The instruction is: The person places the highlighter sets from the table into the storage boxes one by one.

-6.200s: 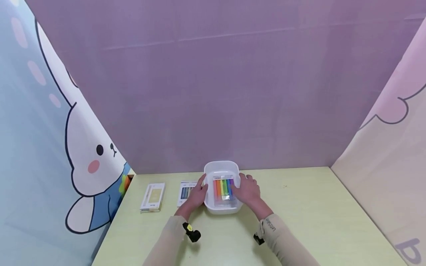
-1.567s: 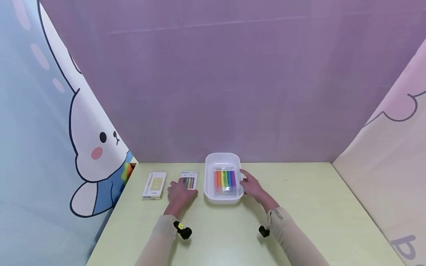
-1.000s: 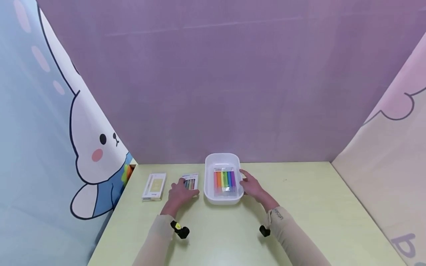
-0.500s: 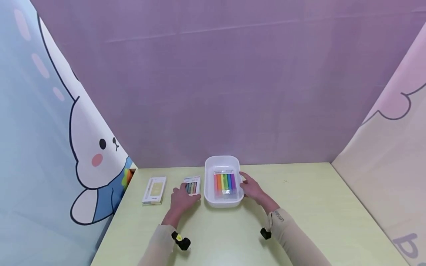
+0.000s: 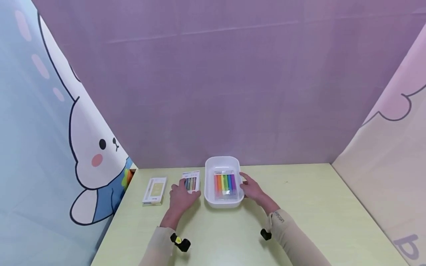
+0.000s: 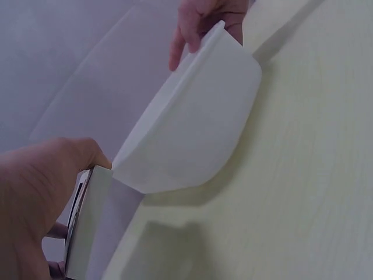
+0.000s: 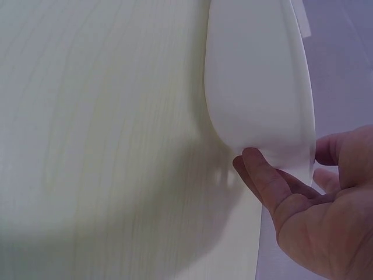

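Note:
My left hand [image 5: 183,199] grips a white box [image 5: 192,181] that shows muted coloured sticks through its front, thumb on the near right side and fingers at the left. In the left wrist view this box [image 6: 93,216] stands edge-on between thumb and fingers, its far end hidden. Just to the right is a white plastic tub [image 5: 222,204], holding a clear pack of rainbow-coloured sticks [image 5: 225,183]. My right hand [image 5: 253,190] holds the tub by its right side. Up close in the right wrist view, fingers [image 7: 265,175] lie against the outer wall and another digit reaches the rim.
Farther left on the pale wooden table [image 5: 306,214] lies another white box with a yellowish panel [image 5: 155,191]. A purple cloth [image 5: 213,92] hangs behind the table's back edge, with printed sheets at both sides.
My left hand has left the tub and taken hold of the box with coloured sticks. Over the last half second that box shifts slightly back. My right hand stays at the tub's side.

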The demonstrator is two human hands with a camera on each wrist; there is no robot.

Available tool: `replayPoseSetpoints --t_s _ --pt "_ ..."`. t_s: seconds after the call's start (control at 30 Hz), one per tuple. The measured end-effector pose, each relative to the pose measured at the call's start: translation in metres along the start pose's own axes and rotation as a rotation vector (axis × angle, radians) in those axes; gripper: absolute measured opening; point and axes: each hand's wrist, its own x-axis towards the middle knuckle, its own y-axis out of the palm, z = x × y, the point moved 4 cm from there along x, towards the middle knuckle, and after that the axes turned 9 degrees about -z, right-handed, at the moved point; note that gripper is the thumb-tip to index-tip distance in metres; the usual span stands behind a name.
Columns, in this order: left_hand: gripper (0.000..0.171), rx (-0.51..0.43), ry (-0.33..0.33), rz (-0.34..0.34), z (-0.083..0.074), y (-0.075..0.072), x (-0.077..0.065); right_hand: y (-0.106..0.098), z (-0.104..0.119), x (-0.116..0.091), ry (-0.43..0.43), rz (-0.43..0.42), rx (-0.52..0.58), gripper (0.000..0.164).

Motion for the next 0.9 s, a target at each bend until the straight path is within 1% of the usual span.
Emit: replayPoseSetpoints --t_s 0.2,0.37,0.47,0.67,0.73,0.9 --pt "0.091 -0.032 0.039 -0.021 -0.023 -0.013 -0.001 -0.001 0.001 0.000 -0.025 -0.010 0.008 0.056" --pt "0.091 -0.050 0.032 0.008 -0.036 -0.013 -0.012 0.002 -0.007 -0.007 0.001 0.016 0.016 0.057" --pt "0.091 -0.069 0.034 0.019 -0.044 -0.014 -0.016 0.003 -0.008 -0.009 -0.012 0.018 0.012 0.056" --pt "0.091 -0.080 0.070 0.022 -0.062 -0.013 -0.009 0.001 -0.003 -0.006 -0.015 0.002 0.026 0.056" --pt "0.092 -0.074 0.073 0.028 -0.067 -0.010 -0.007 0.000 0.000 -0.006 -0.023 0.005 0.023 0.056" --pt "0.093 -0.046 0.064 0.058 -0.077 -0.001 -0.004 -0.001 0.001 -0.004 -0.008 0.003 0.026 0.057"
